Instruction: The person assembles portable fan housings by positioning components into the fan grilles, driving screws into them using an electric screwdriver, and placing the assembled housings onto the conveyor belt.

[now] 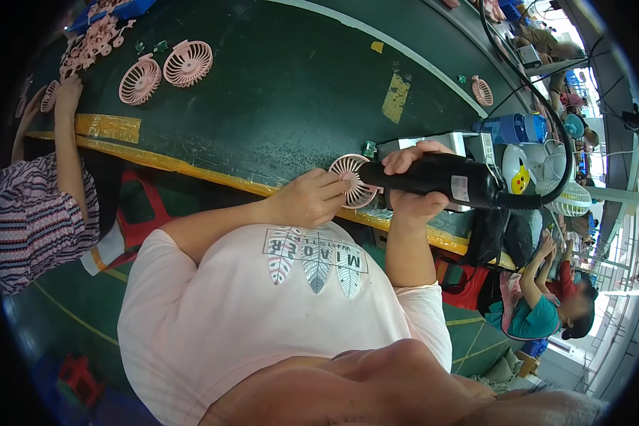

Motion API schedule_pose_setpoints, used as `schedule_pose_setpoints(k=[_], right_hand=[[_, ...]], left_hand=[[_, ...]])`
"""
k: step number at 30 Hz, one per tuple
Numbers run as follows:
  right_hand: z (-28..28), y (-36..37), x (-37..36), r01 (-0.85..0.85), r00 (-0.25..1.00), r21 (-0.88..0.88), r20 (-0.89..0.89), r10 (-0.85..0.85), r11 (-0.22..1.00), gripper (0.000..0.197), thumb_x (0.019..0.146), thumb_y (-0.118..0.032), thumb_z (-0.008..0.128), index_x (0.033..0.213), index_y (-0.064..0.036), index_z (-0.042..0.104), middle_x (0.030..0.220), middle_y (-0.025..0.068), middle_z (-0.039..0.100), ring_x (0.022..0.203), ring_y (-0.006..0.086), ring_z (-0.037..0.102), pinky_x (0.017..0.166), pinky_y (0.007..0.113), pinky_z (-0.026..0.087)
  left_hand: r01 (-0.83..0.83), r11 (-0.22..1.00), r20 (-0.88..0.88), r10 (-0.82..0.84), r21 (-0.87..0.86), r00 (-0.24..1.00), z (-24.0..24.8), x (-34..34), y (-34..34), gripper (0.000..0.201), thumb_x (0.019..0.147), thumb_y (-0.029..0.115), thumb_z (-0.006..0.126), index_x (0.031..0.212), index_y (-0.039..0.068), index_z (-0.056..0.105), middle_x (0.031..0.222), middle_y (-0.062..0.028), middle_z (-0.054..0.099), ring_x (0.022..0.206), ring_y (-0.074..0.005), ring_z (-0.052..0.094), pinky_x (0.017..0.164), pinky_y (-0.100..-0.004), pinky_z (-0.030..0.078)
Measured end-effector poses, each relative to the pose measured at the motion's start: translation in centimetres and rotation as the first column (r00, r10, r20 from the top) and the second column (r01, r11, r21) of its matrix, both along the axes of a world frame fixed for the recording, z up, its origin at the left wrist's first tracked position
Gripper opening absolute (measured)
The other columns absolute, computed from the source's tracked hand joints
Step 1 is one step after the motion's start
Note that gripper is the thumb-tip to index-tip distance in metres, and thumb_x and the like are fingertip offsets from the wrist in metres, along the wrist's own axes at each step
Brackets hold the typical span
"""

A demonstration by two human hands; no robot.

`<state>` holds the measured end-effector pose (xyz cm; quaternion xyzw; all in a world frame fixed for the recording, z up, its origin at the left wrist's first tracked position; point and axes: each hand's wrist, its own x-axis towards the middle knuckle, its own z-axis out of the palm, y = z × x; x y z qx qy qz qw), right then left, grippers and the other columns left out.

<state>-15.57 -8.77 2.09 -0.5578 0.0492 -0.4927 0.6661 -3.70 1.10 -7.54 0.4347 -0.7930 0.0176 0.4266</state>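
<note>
My right hand (413, 202) is wrapped round a black, corded power tool (440, 177) that looks like an electric screwdriver. The tool lies nearly level, its narrow end over a round pink fan grille (362, 197) at the table's near edge. Pinched at its left rim, the grille is held by my left hand (314, 199), fingers closed. A small green circuit board (369, 148) sits just beyond the grille. The tool's tip, at the grille, is too small to make out.
Two pink fan grilles (188, 64) and a heap of pink parts (96, 44) lie at the far left, where a co-worker's hands (67, 92) work. To the right stand a blue container (508, 129) and a white fan (572, 199). A black cable (571, 153) arches overhead.
</note>
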Motion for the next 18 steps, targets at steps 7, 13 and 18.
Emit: schedule_pose_setpoints(k=[7, 13, 18], right_hand=[[-0.2, -0.5, 0.3, -0.014, 0.999, 0.034, -0.046, 0.016, 0.999, 0.073, 0.058, -0.046, 0.075, 0.103, 0.0032, 0.045, 0.071, 0.0109, 0.054, 0.063, 0.0199, 0.055, 0.062, 0.031, 0.046], [-0.5, -0.9, 0.7, -0.058, 0.997, 0.077, -0.039, 0.061, 0.995, 0.07, 0.056, -0.042, 0.078, 0.1, 0.0041, 0.046, 0.071, 0.0115, 0.055, 0.064, 0.0198, 0.055, 0.062, 0.03, 0.047], [-0.6, -1.1, 1.1, 0.014, 0.975, -0.004, -0.221, -0.015, 1.0, 0.075, 0.057, -0.061, 0.067, 0.094, 0.0004, 0.045, 0.064, 0.0083, 0.05, 0.056, 0.0193, 0.051, 0.054, 0.03, 0.044]], left_hand=[[-0.004, 1.0, -0.011, 0.004, 0.007, 1.0, -0.1, 0.2, -0.2, 0.016, 0.062, 0.006, 0.06, 0.076, -0.001, 0.057, 0.101, -0.0141, 0.053, 0.09, -0.0234, 0.052, 0.067, -0.0326, 0.041], [-0.004, 1.0, -0.006, 0.004, 0.014, 1.0, -0.3, 0.2, -0.4, 0.016, 0.061, 0.006, 0.06, 0.076, -0.001, 0.057, 0.101, -0.0138, 0.053, 0.089, -0.0232, 0.052, 0.066, -0.0326, 0.041], [-0.026, 1.0, 0.002, 0.027, -0.014, 1.0, 0.0, 0.2, -0.5, 0.014, 0.064, 0.009, 0.053, 0.073, -0.001, 0.056, 0.096, -0.0134, 0.056, 0.085, -0.0214, 0.053, 0.067, -0.0305, 0.041]])
